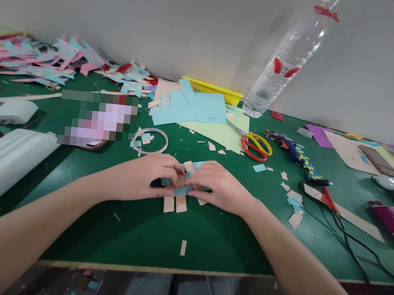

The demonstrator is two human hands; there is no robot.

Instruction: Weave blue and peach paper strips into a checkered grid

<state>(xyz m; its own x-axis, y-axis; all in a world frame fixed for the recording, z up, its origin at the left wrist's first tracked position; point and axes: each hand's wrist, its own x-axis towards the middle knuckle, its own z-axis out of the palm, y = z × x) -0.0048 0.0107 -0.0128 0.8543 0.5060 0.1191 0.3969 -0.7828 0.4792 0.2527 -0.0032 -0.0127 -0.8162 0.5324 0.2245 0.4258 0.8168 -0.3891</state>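
Between my hands, a small weave of light blue and pale peach paper strips (181,203) lies on the green table. My left hand (151,176) grips its left side, thumb below and fingers curled over the top. From the right, my right hand (216,185) pinches the same woven strips, fingertips close to those of the left. Several peach strip ends stick out toward me beneath the fingers. Much of the weave is hidden under both hands. A roll of clear tape (148,153) lies just beyond my left hand.
Scissors (256,146) with red and yellow handles lie behind my right hand. A plastic bottle (285,63) leans at the wall near blue paper sheets (196,107). Left are a phone (99,125) and a white box-like object (12,161); right, black cables (346,229) and paper scraps (295,202).
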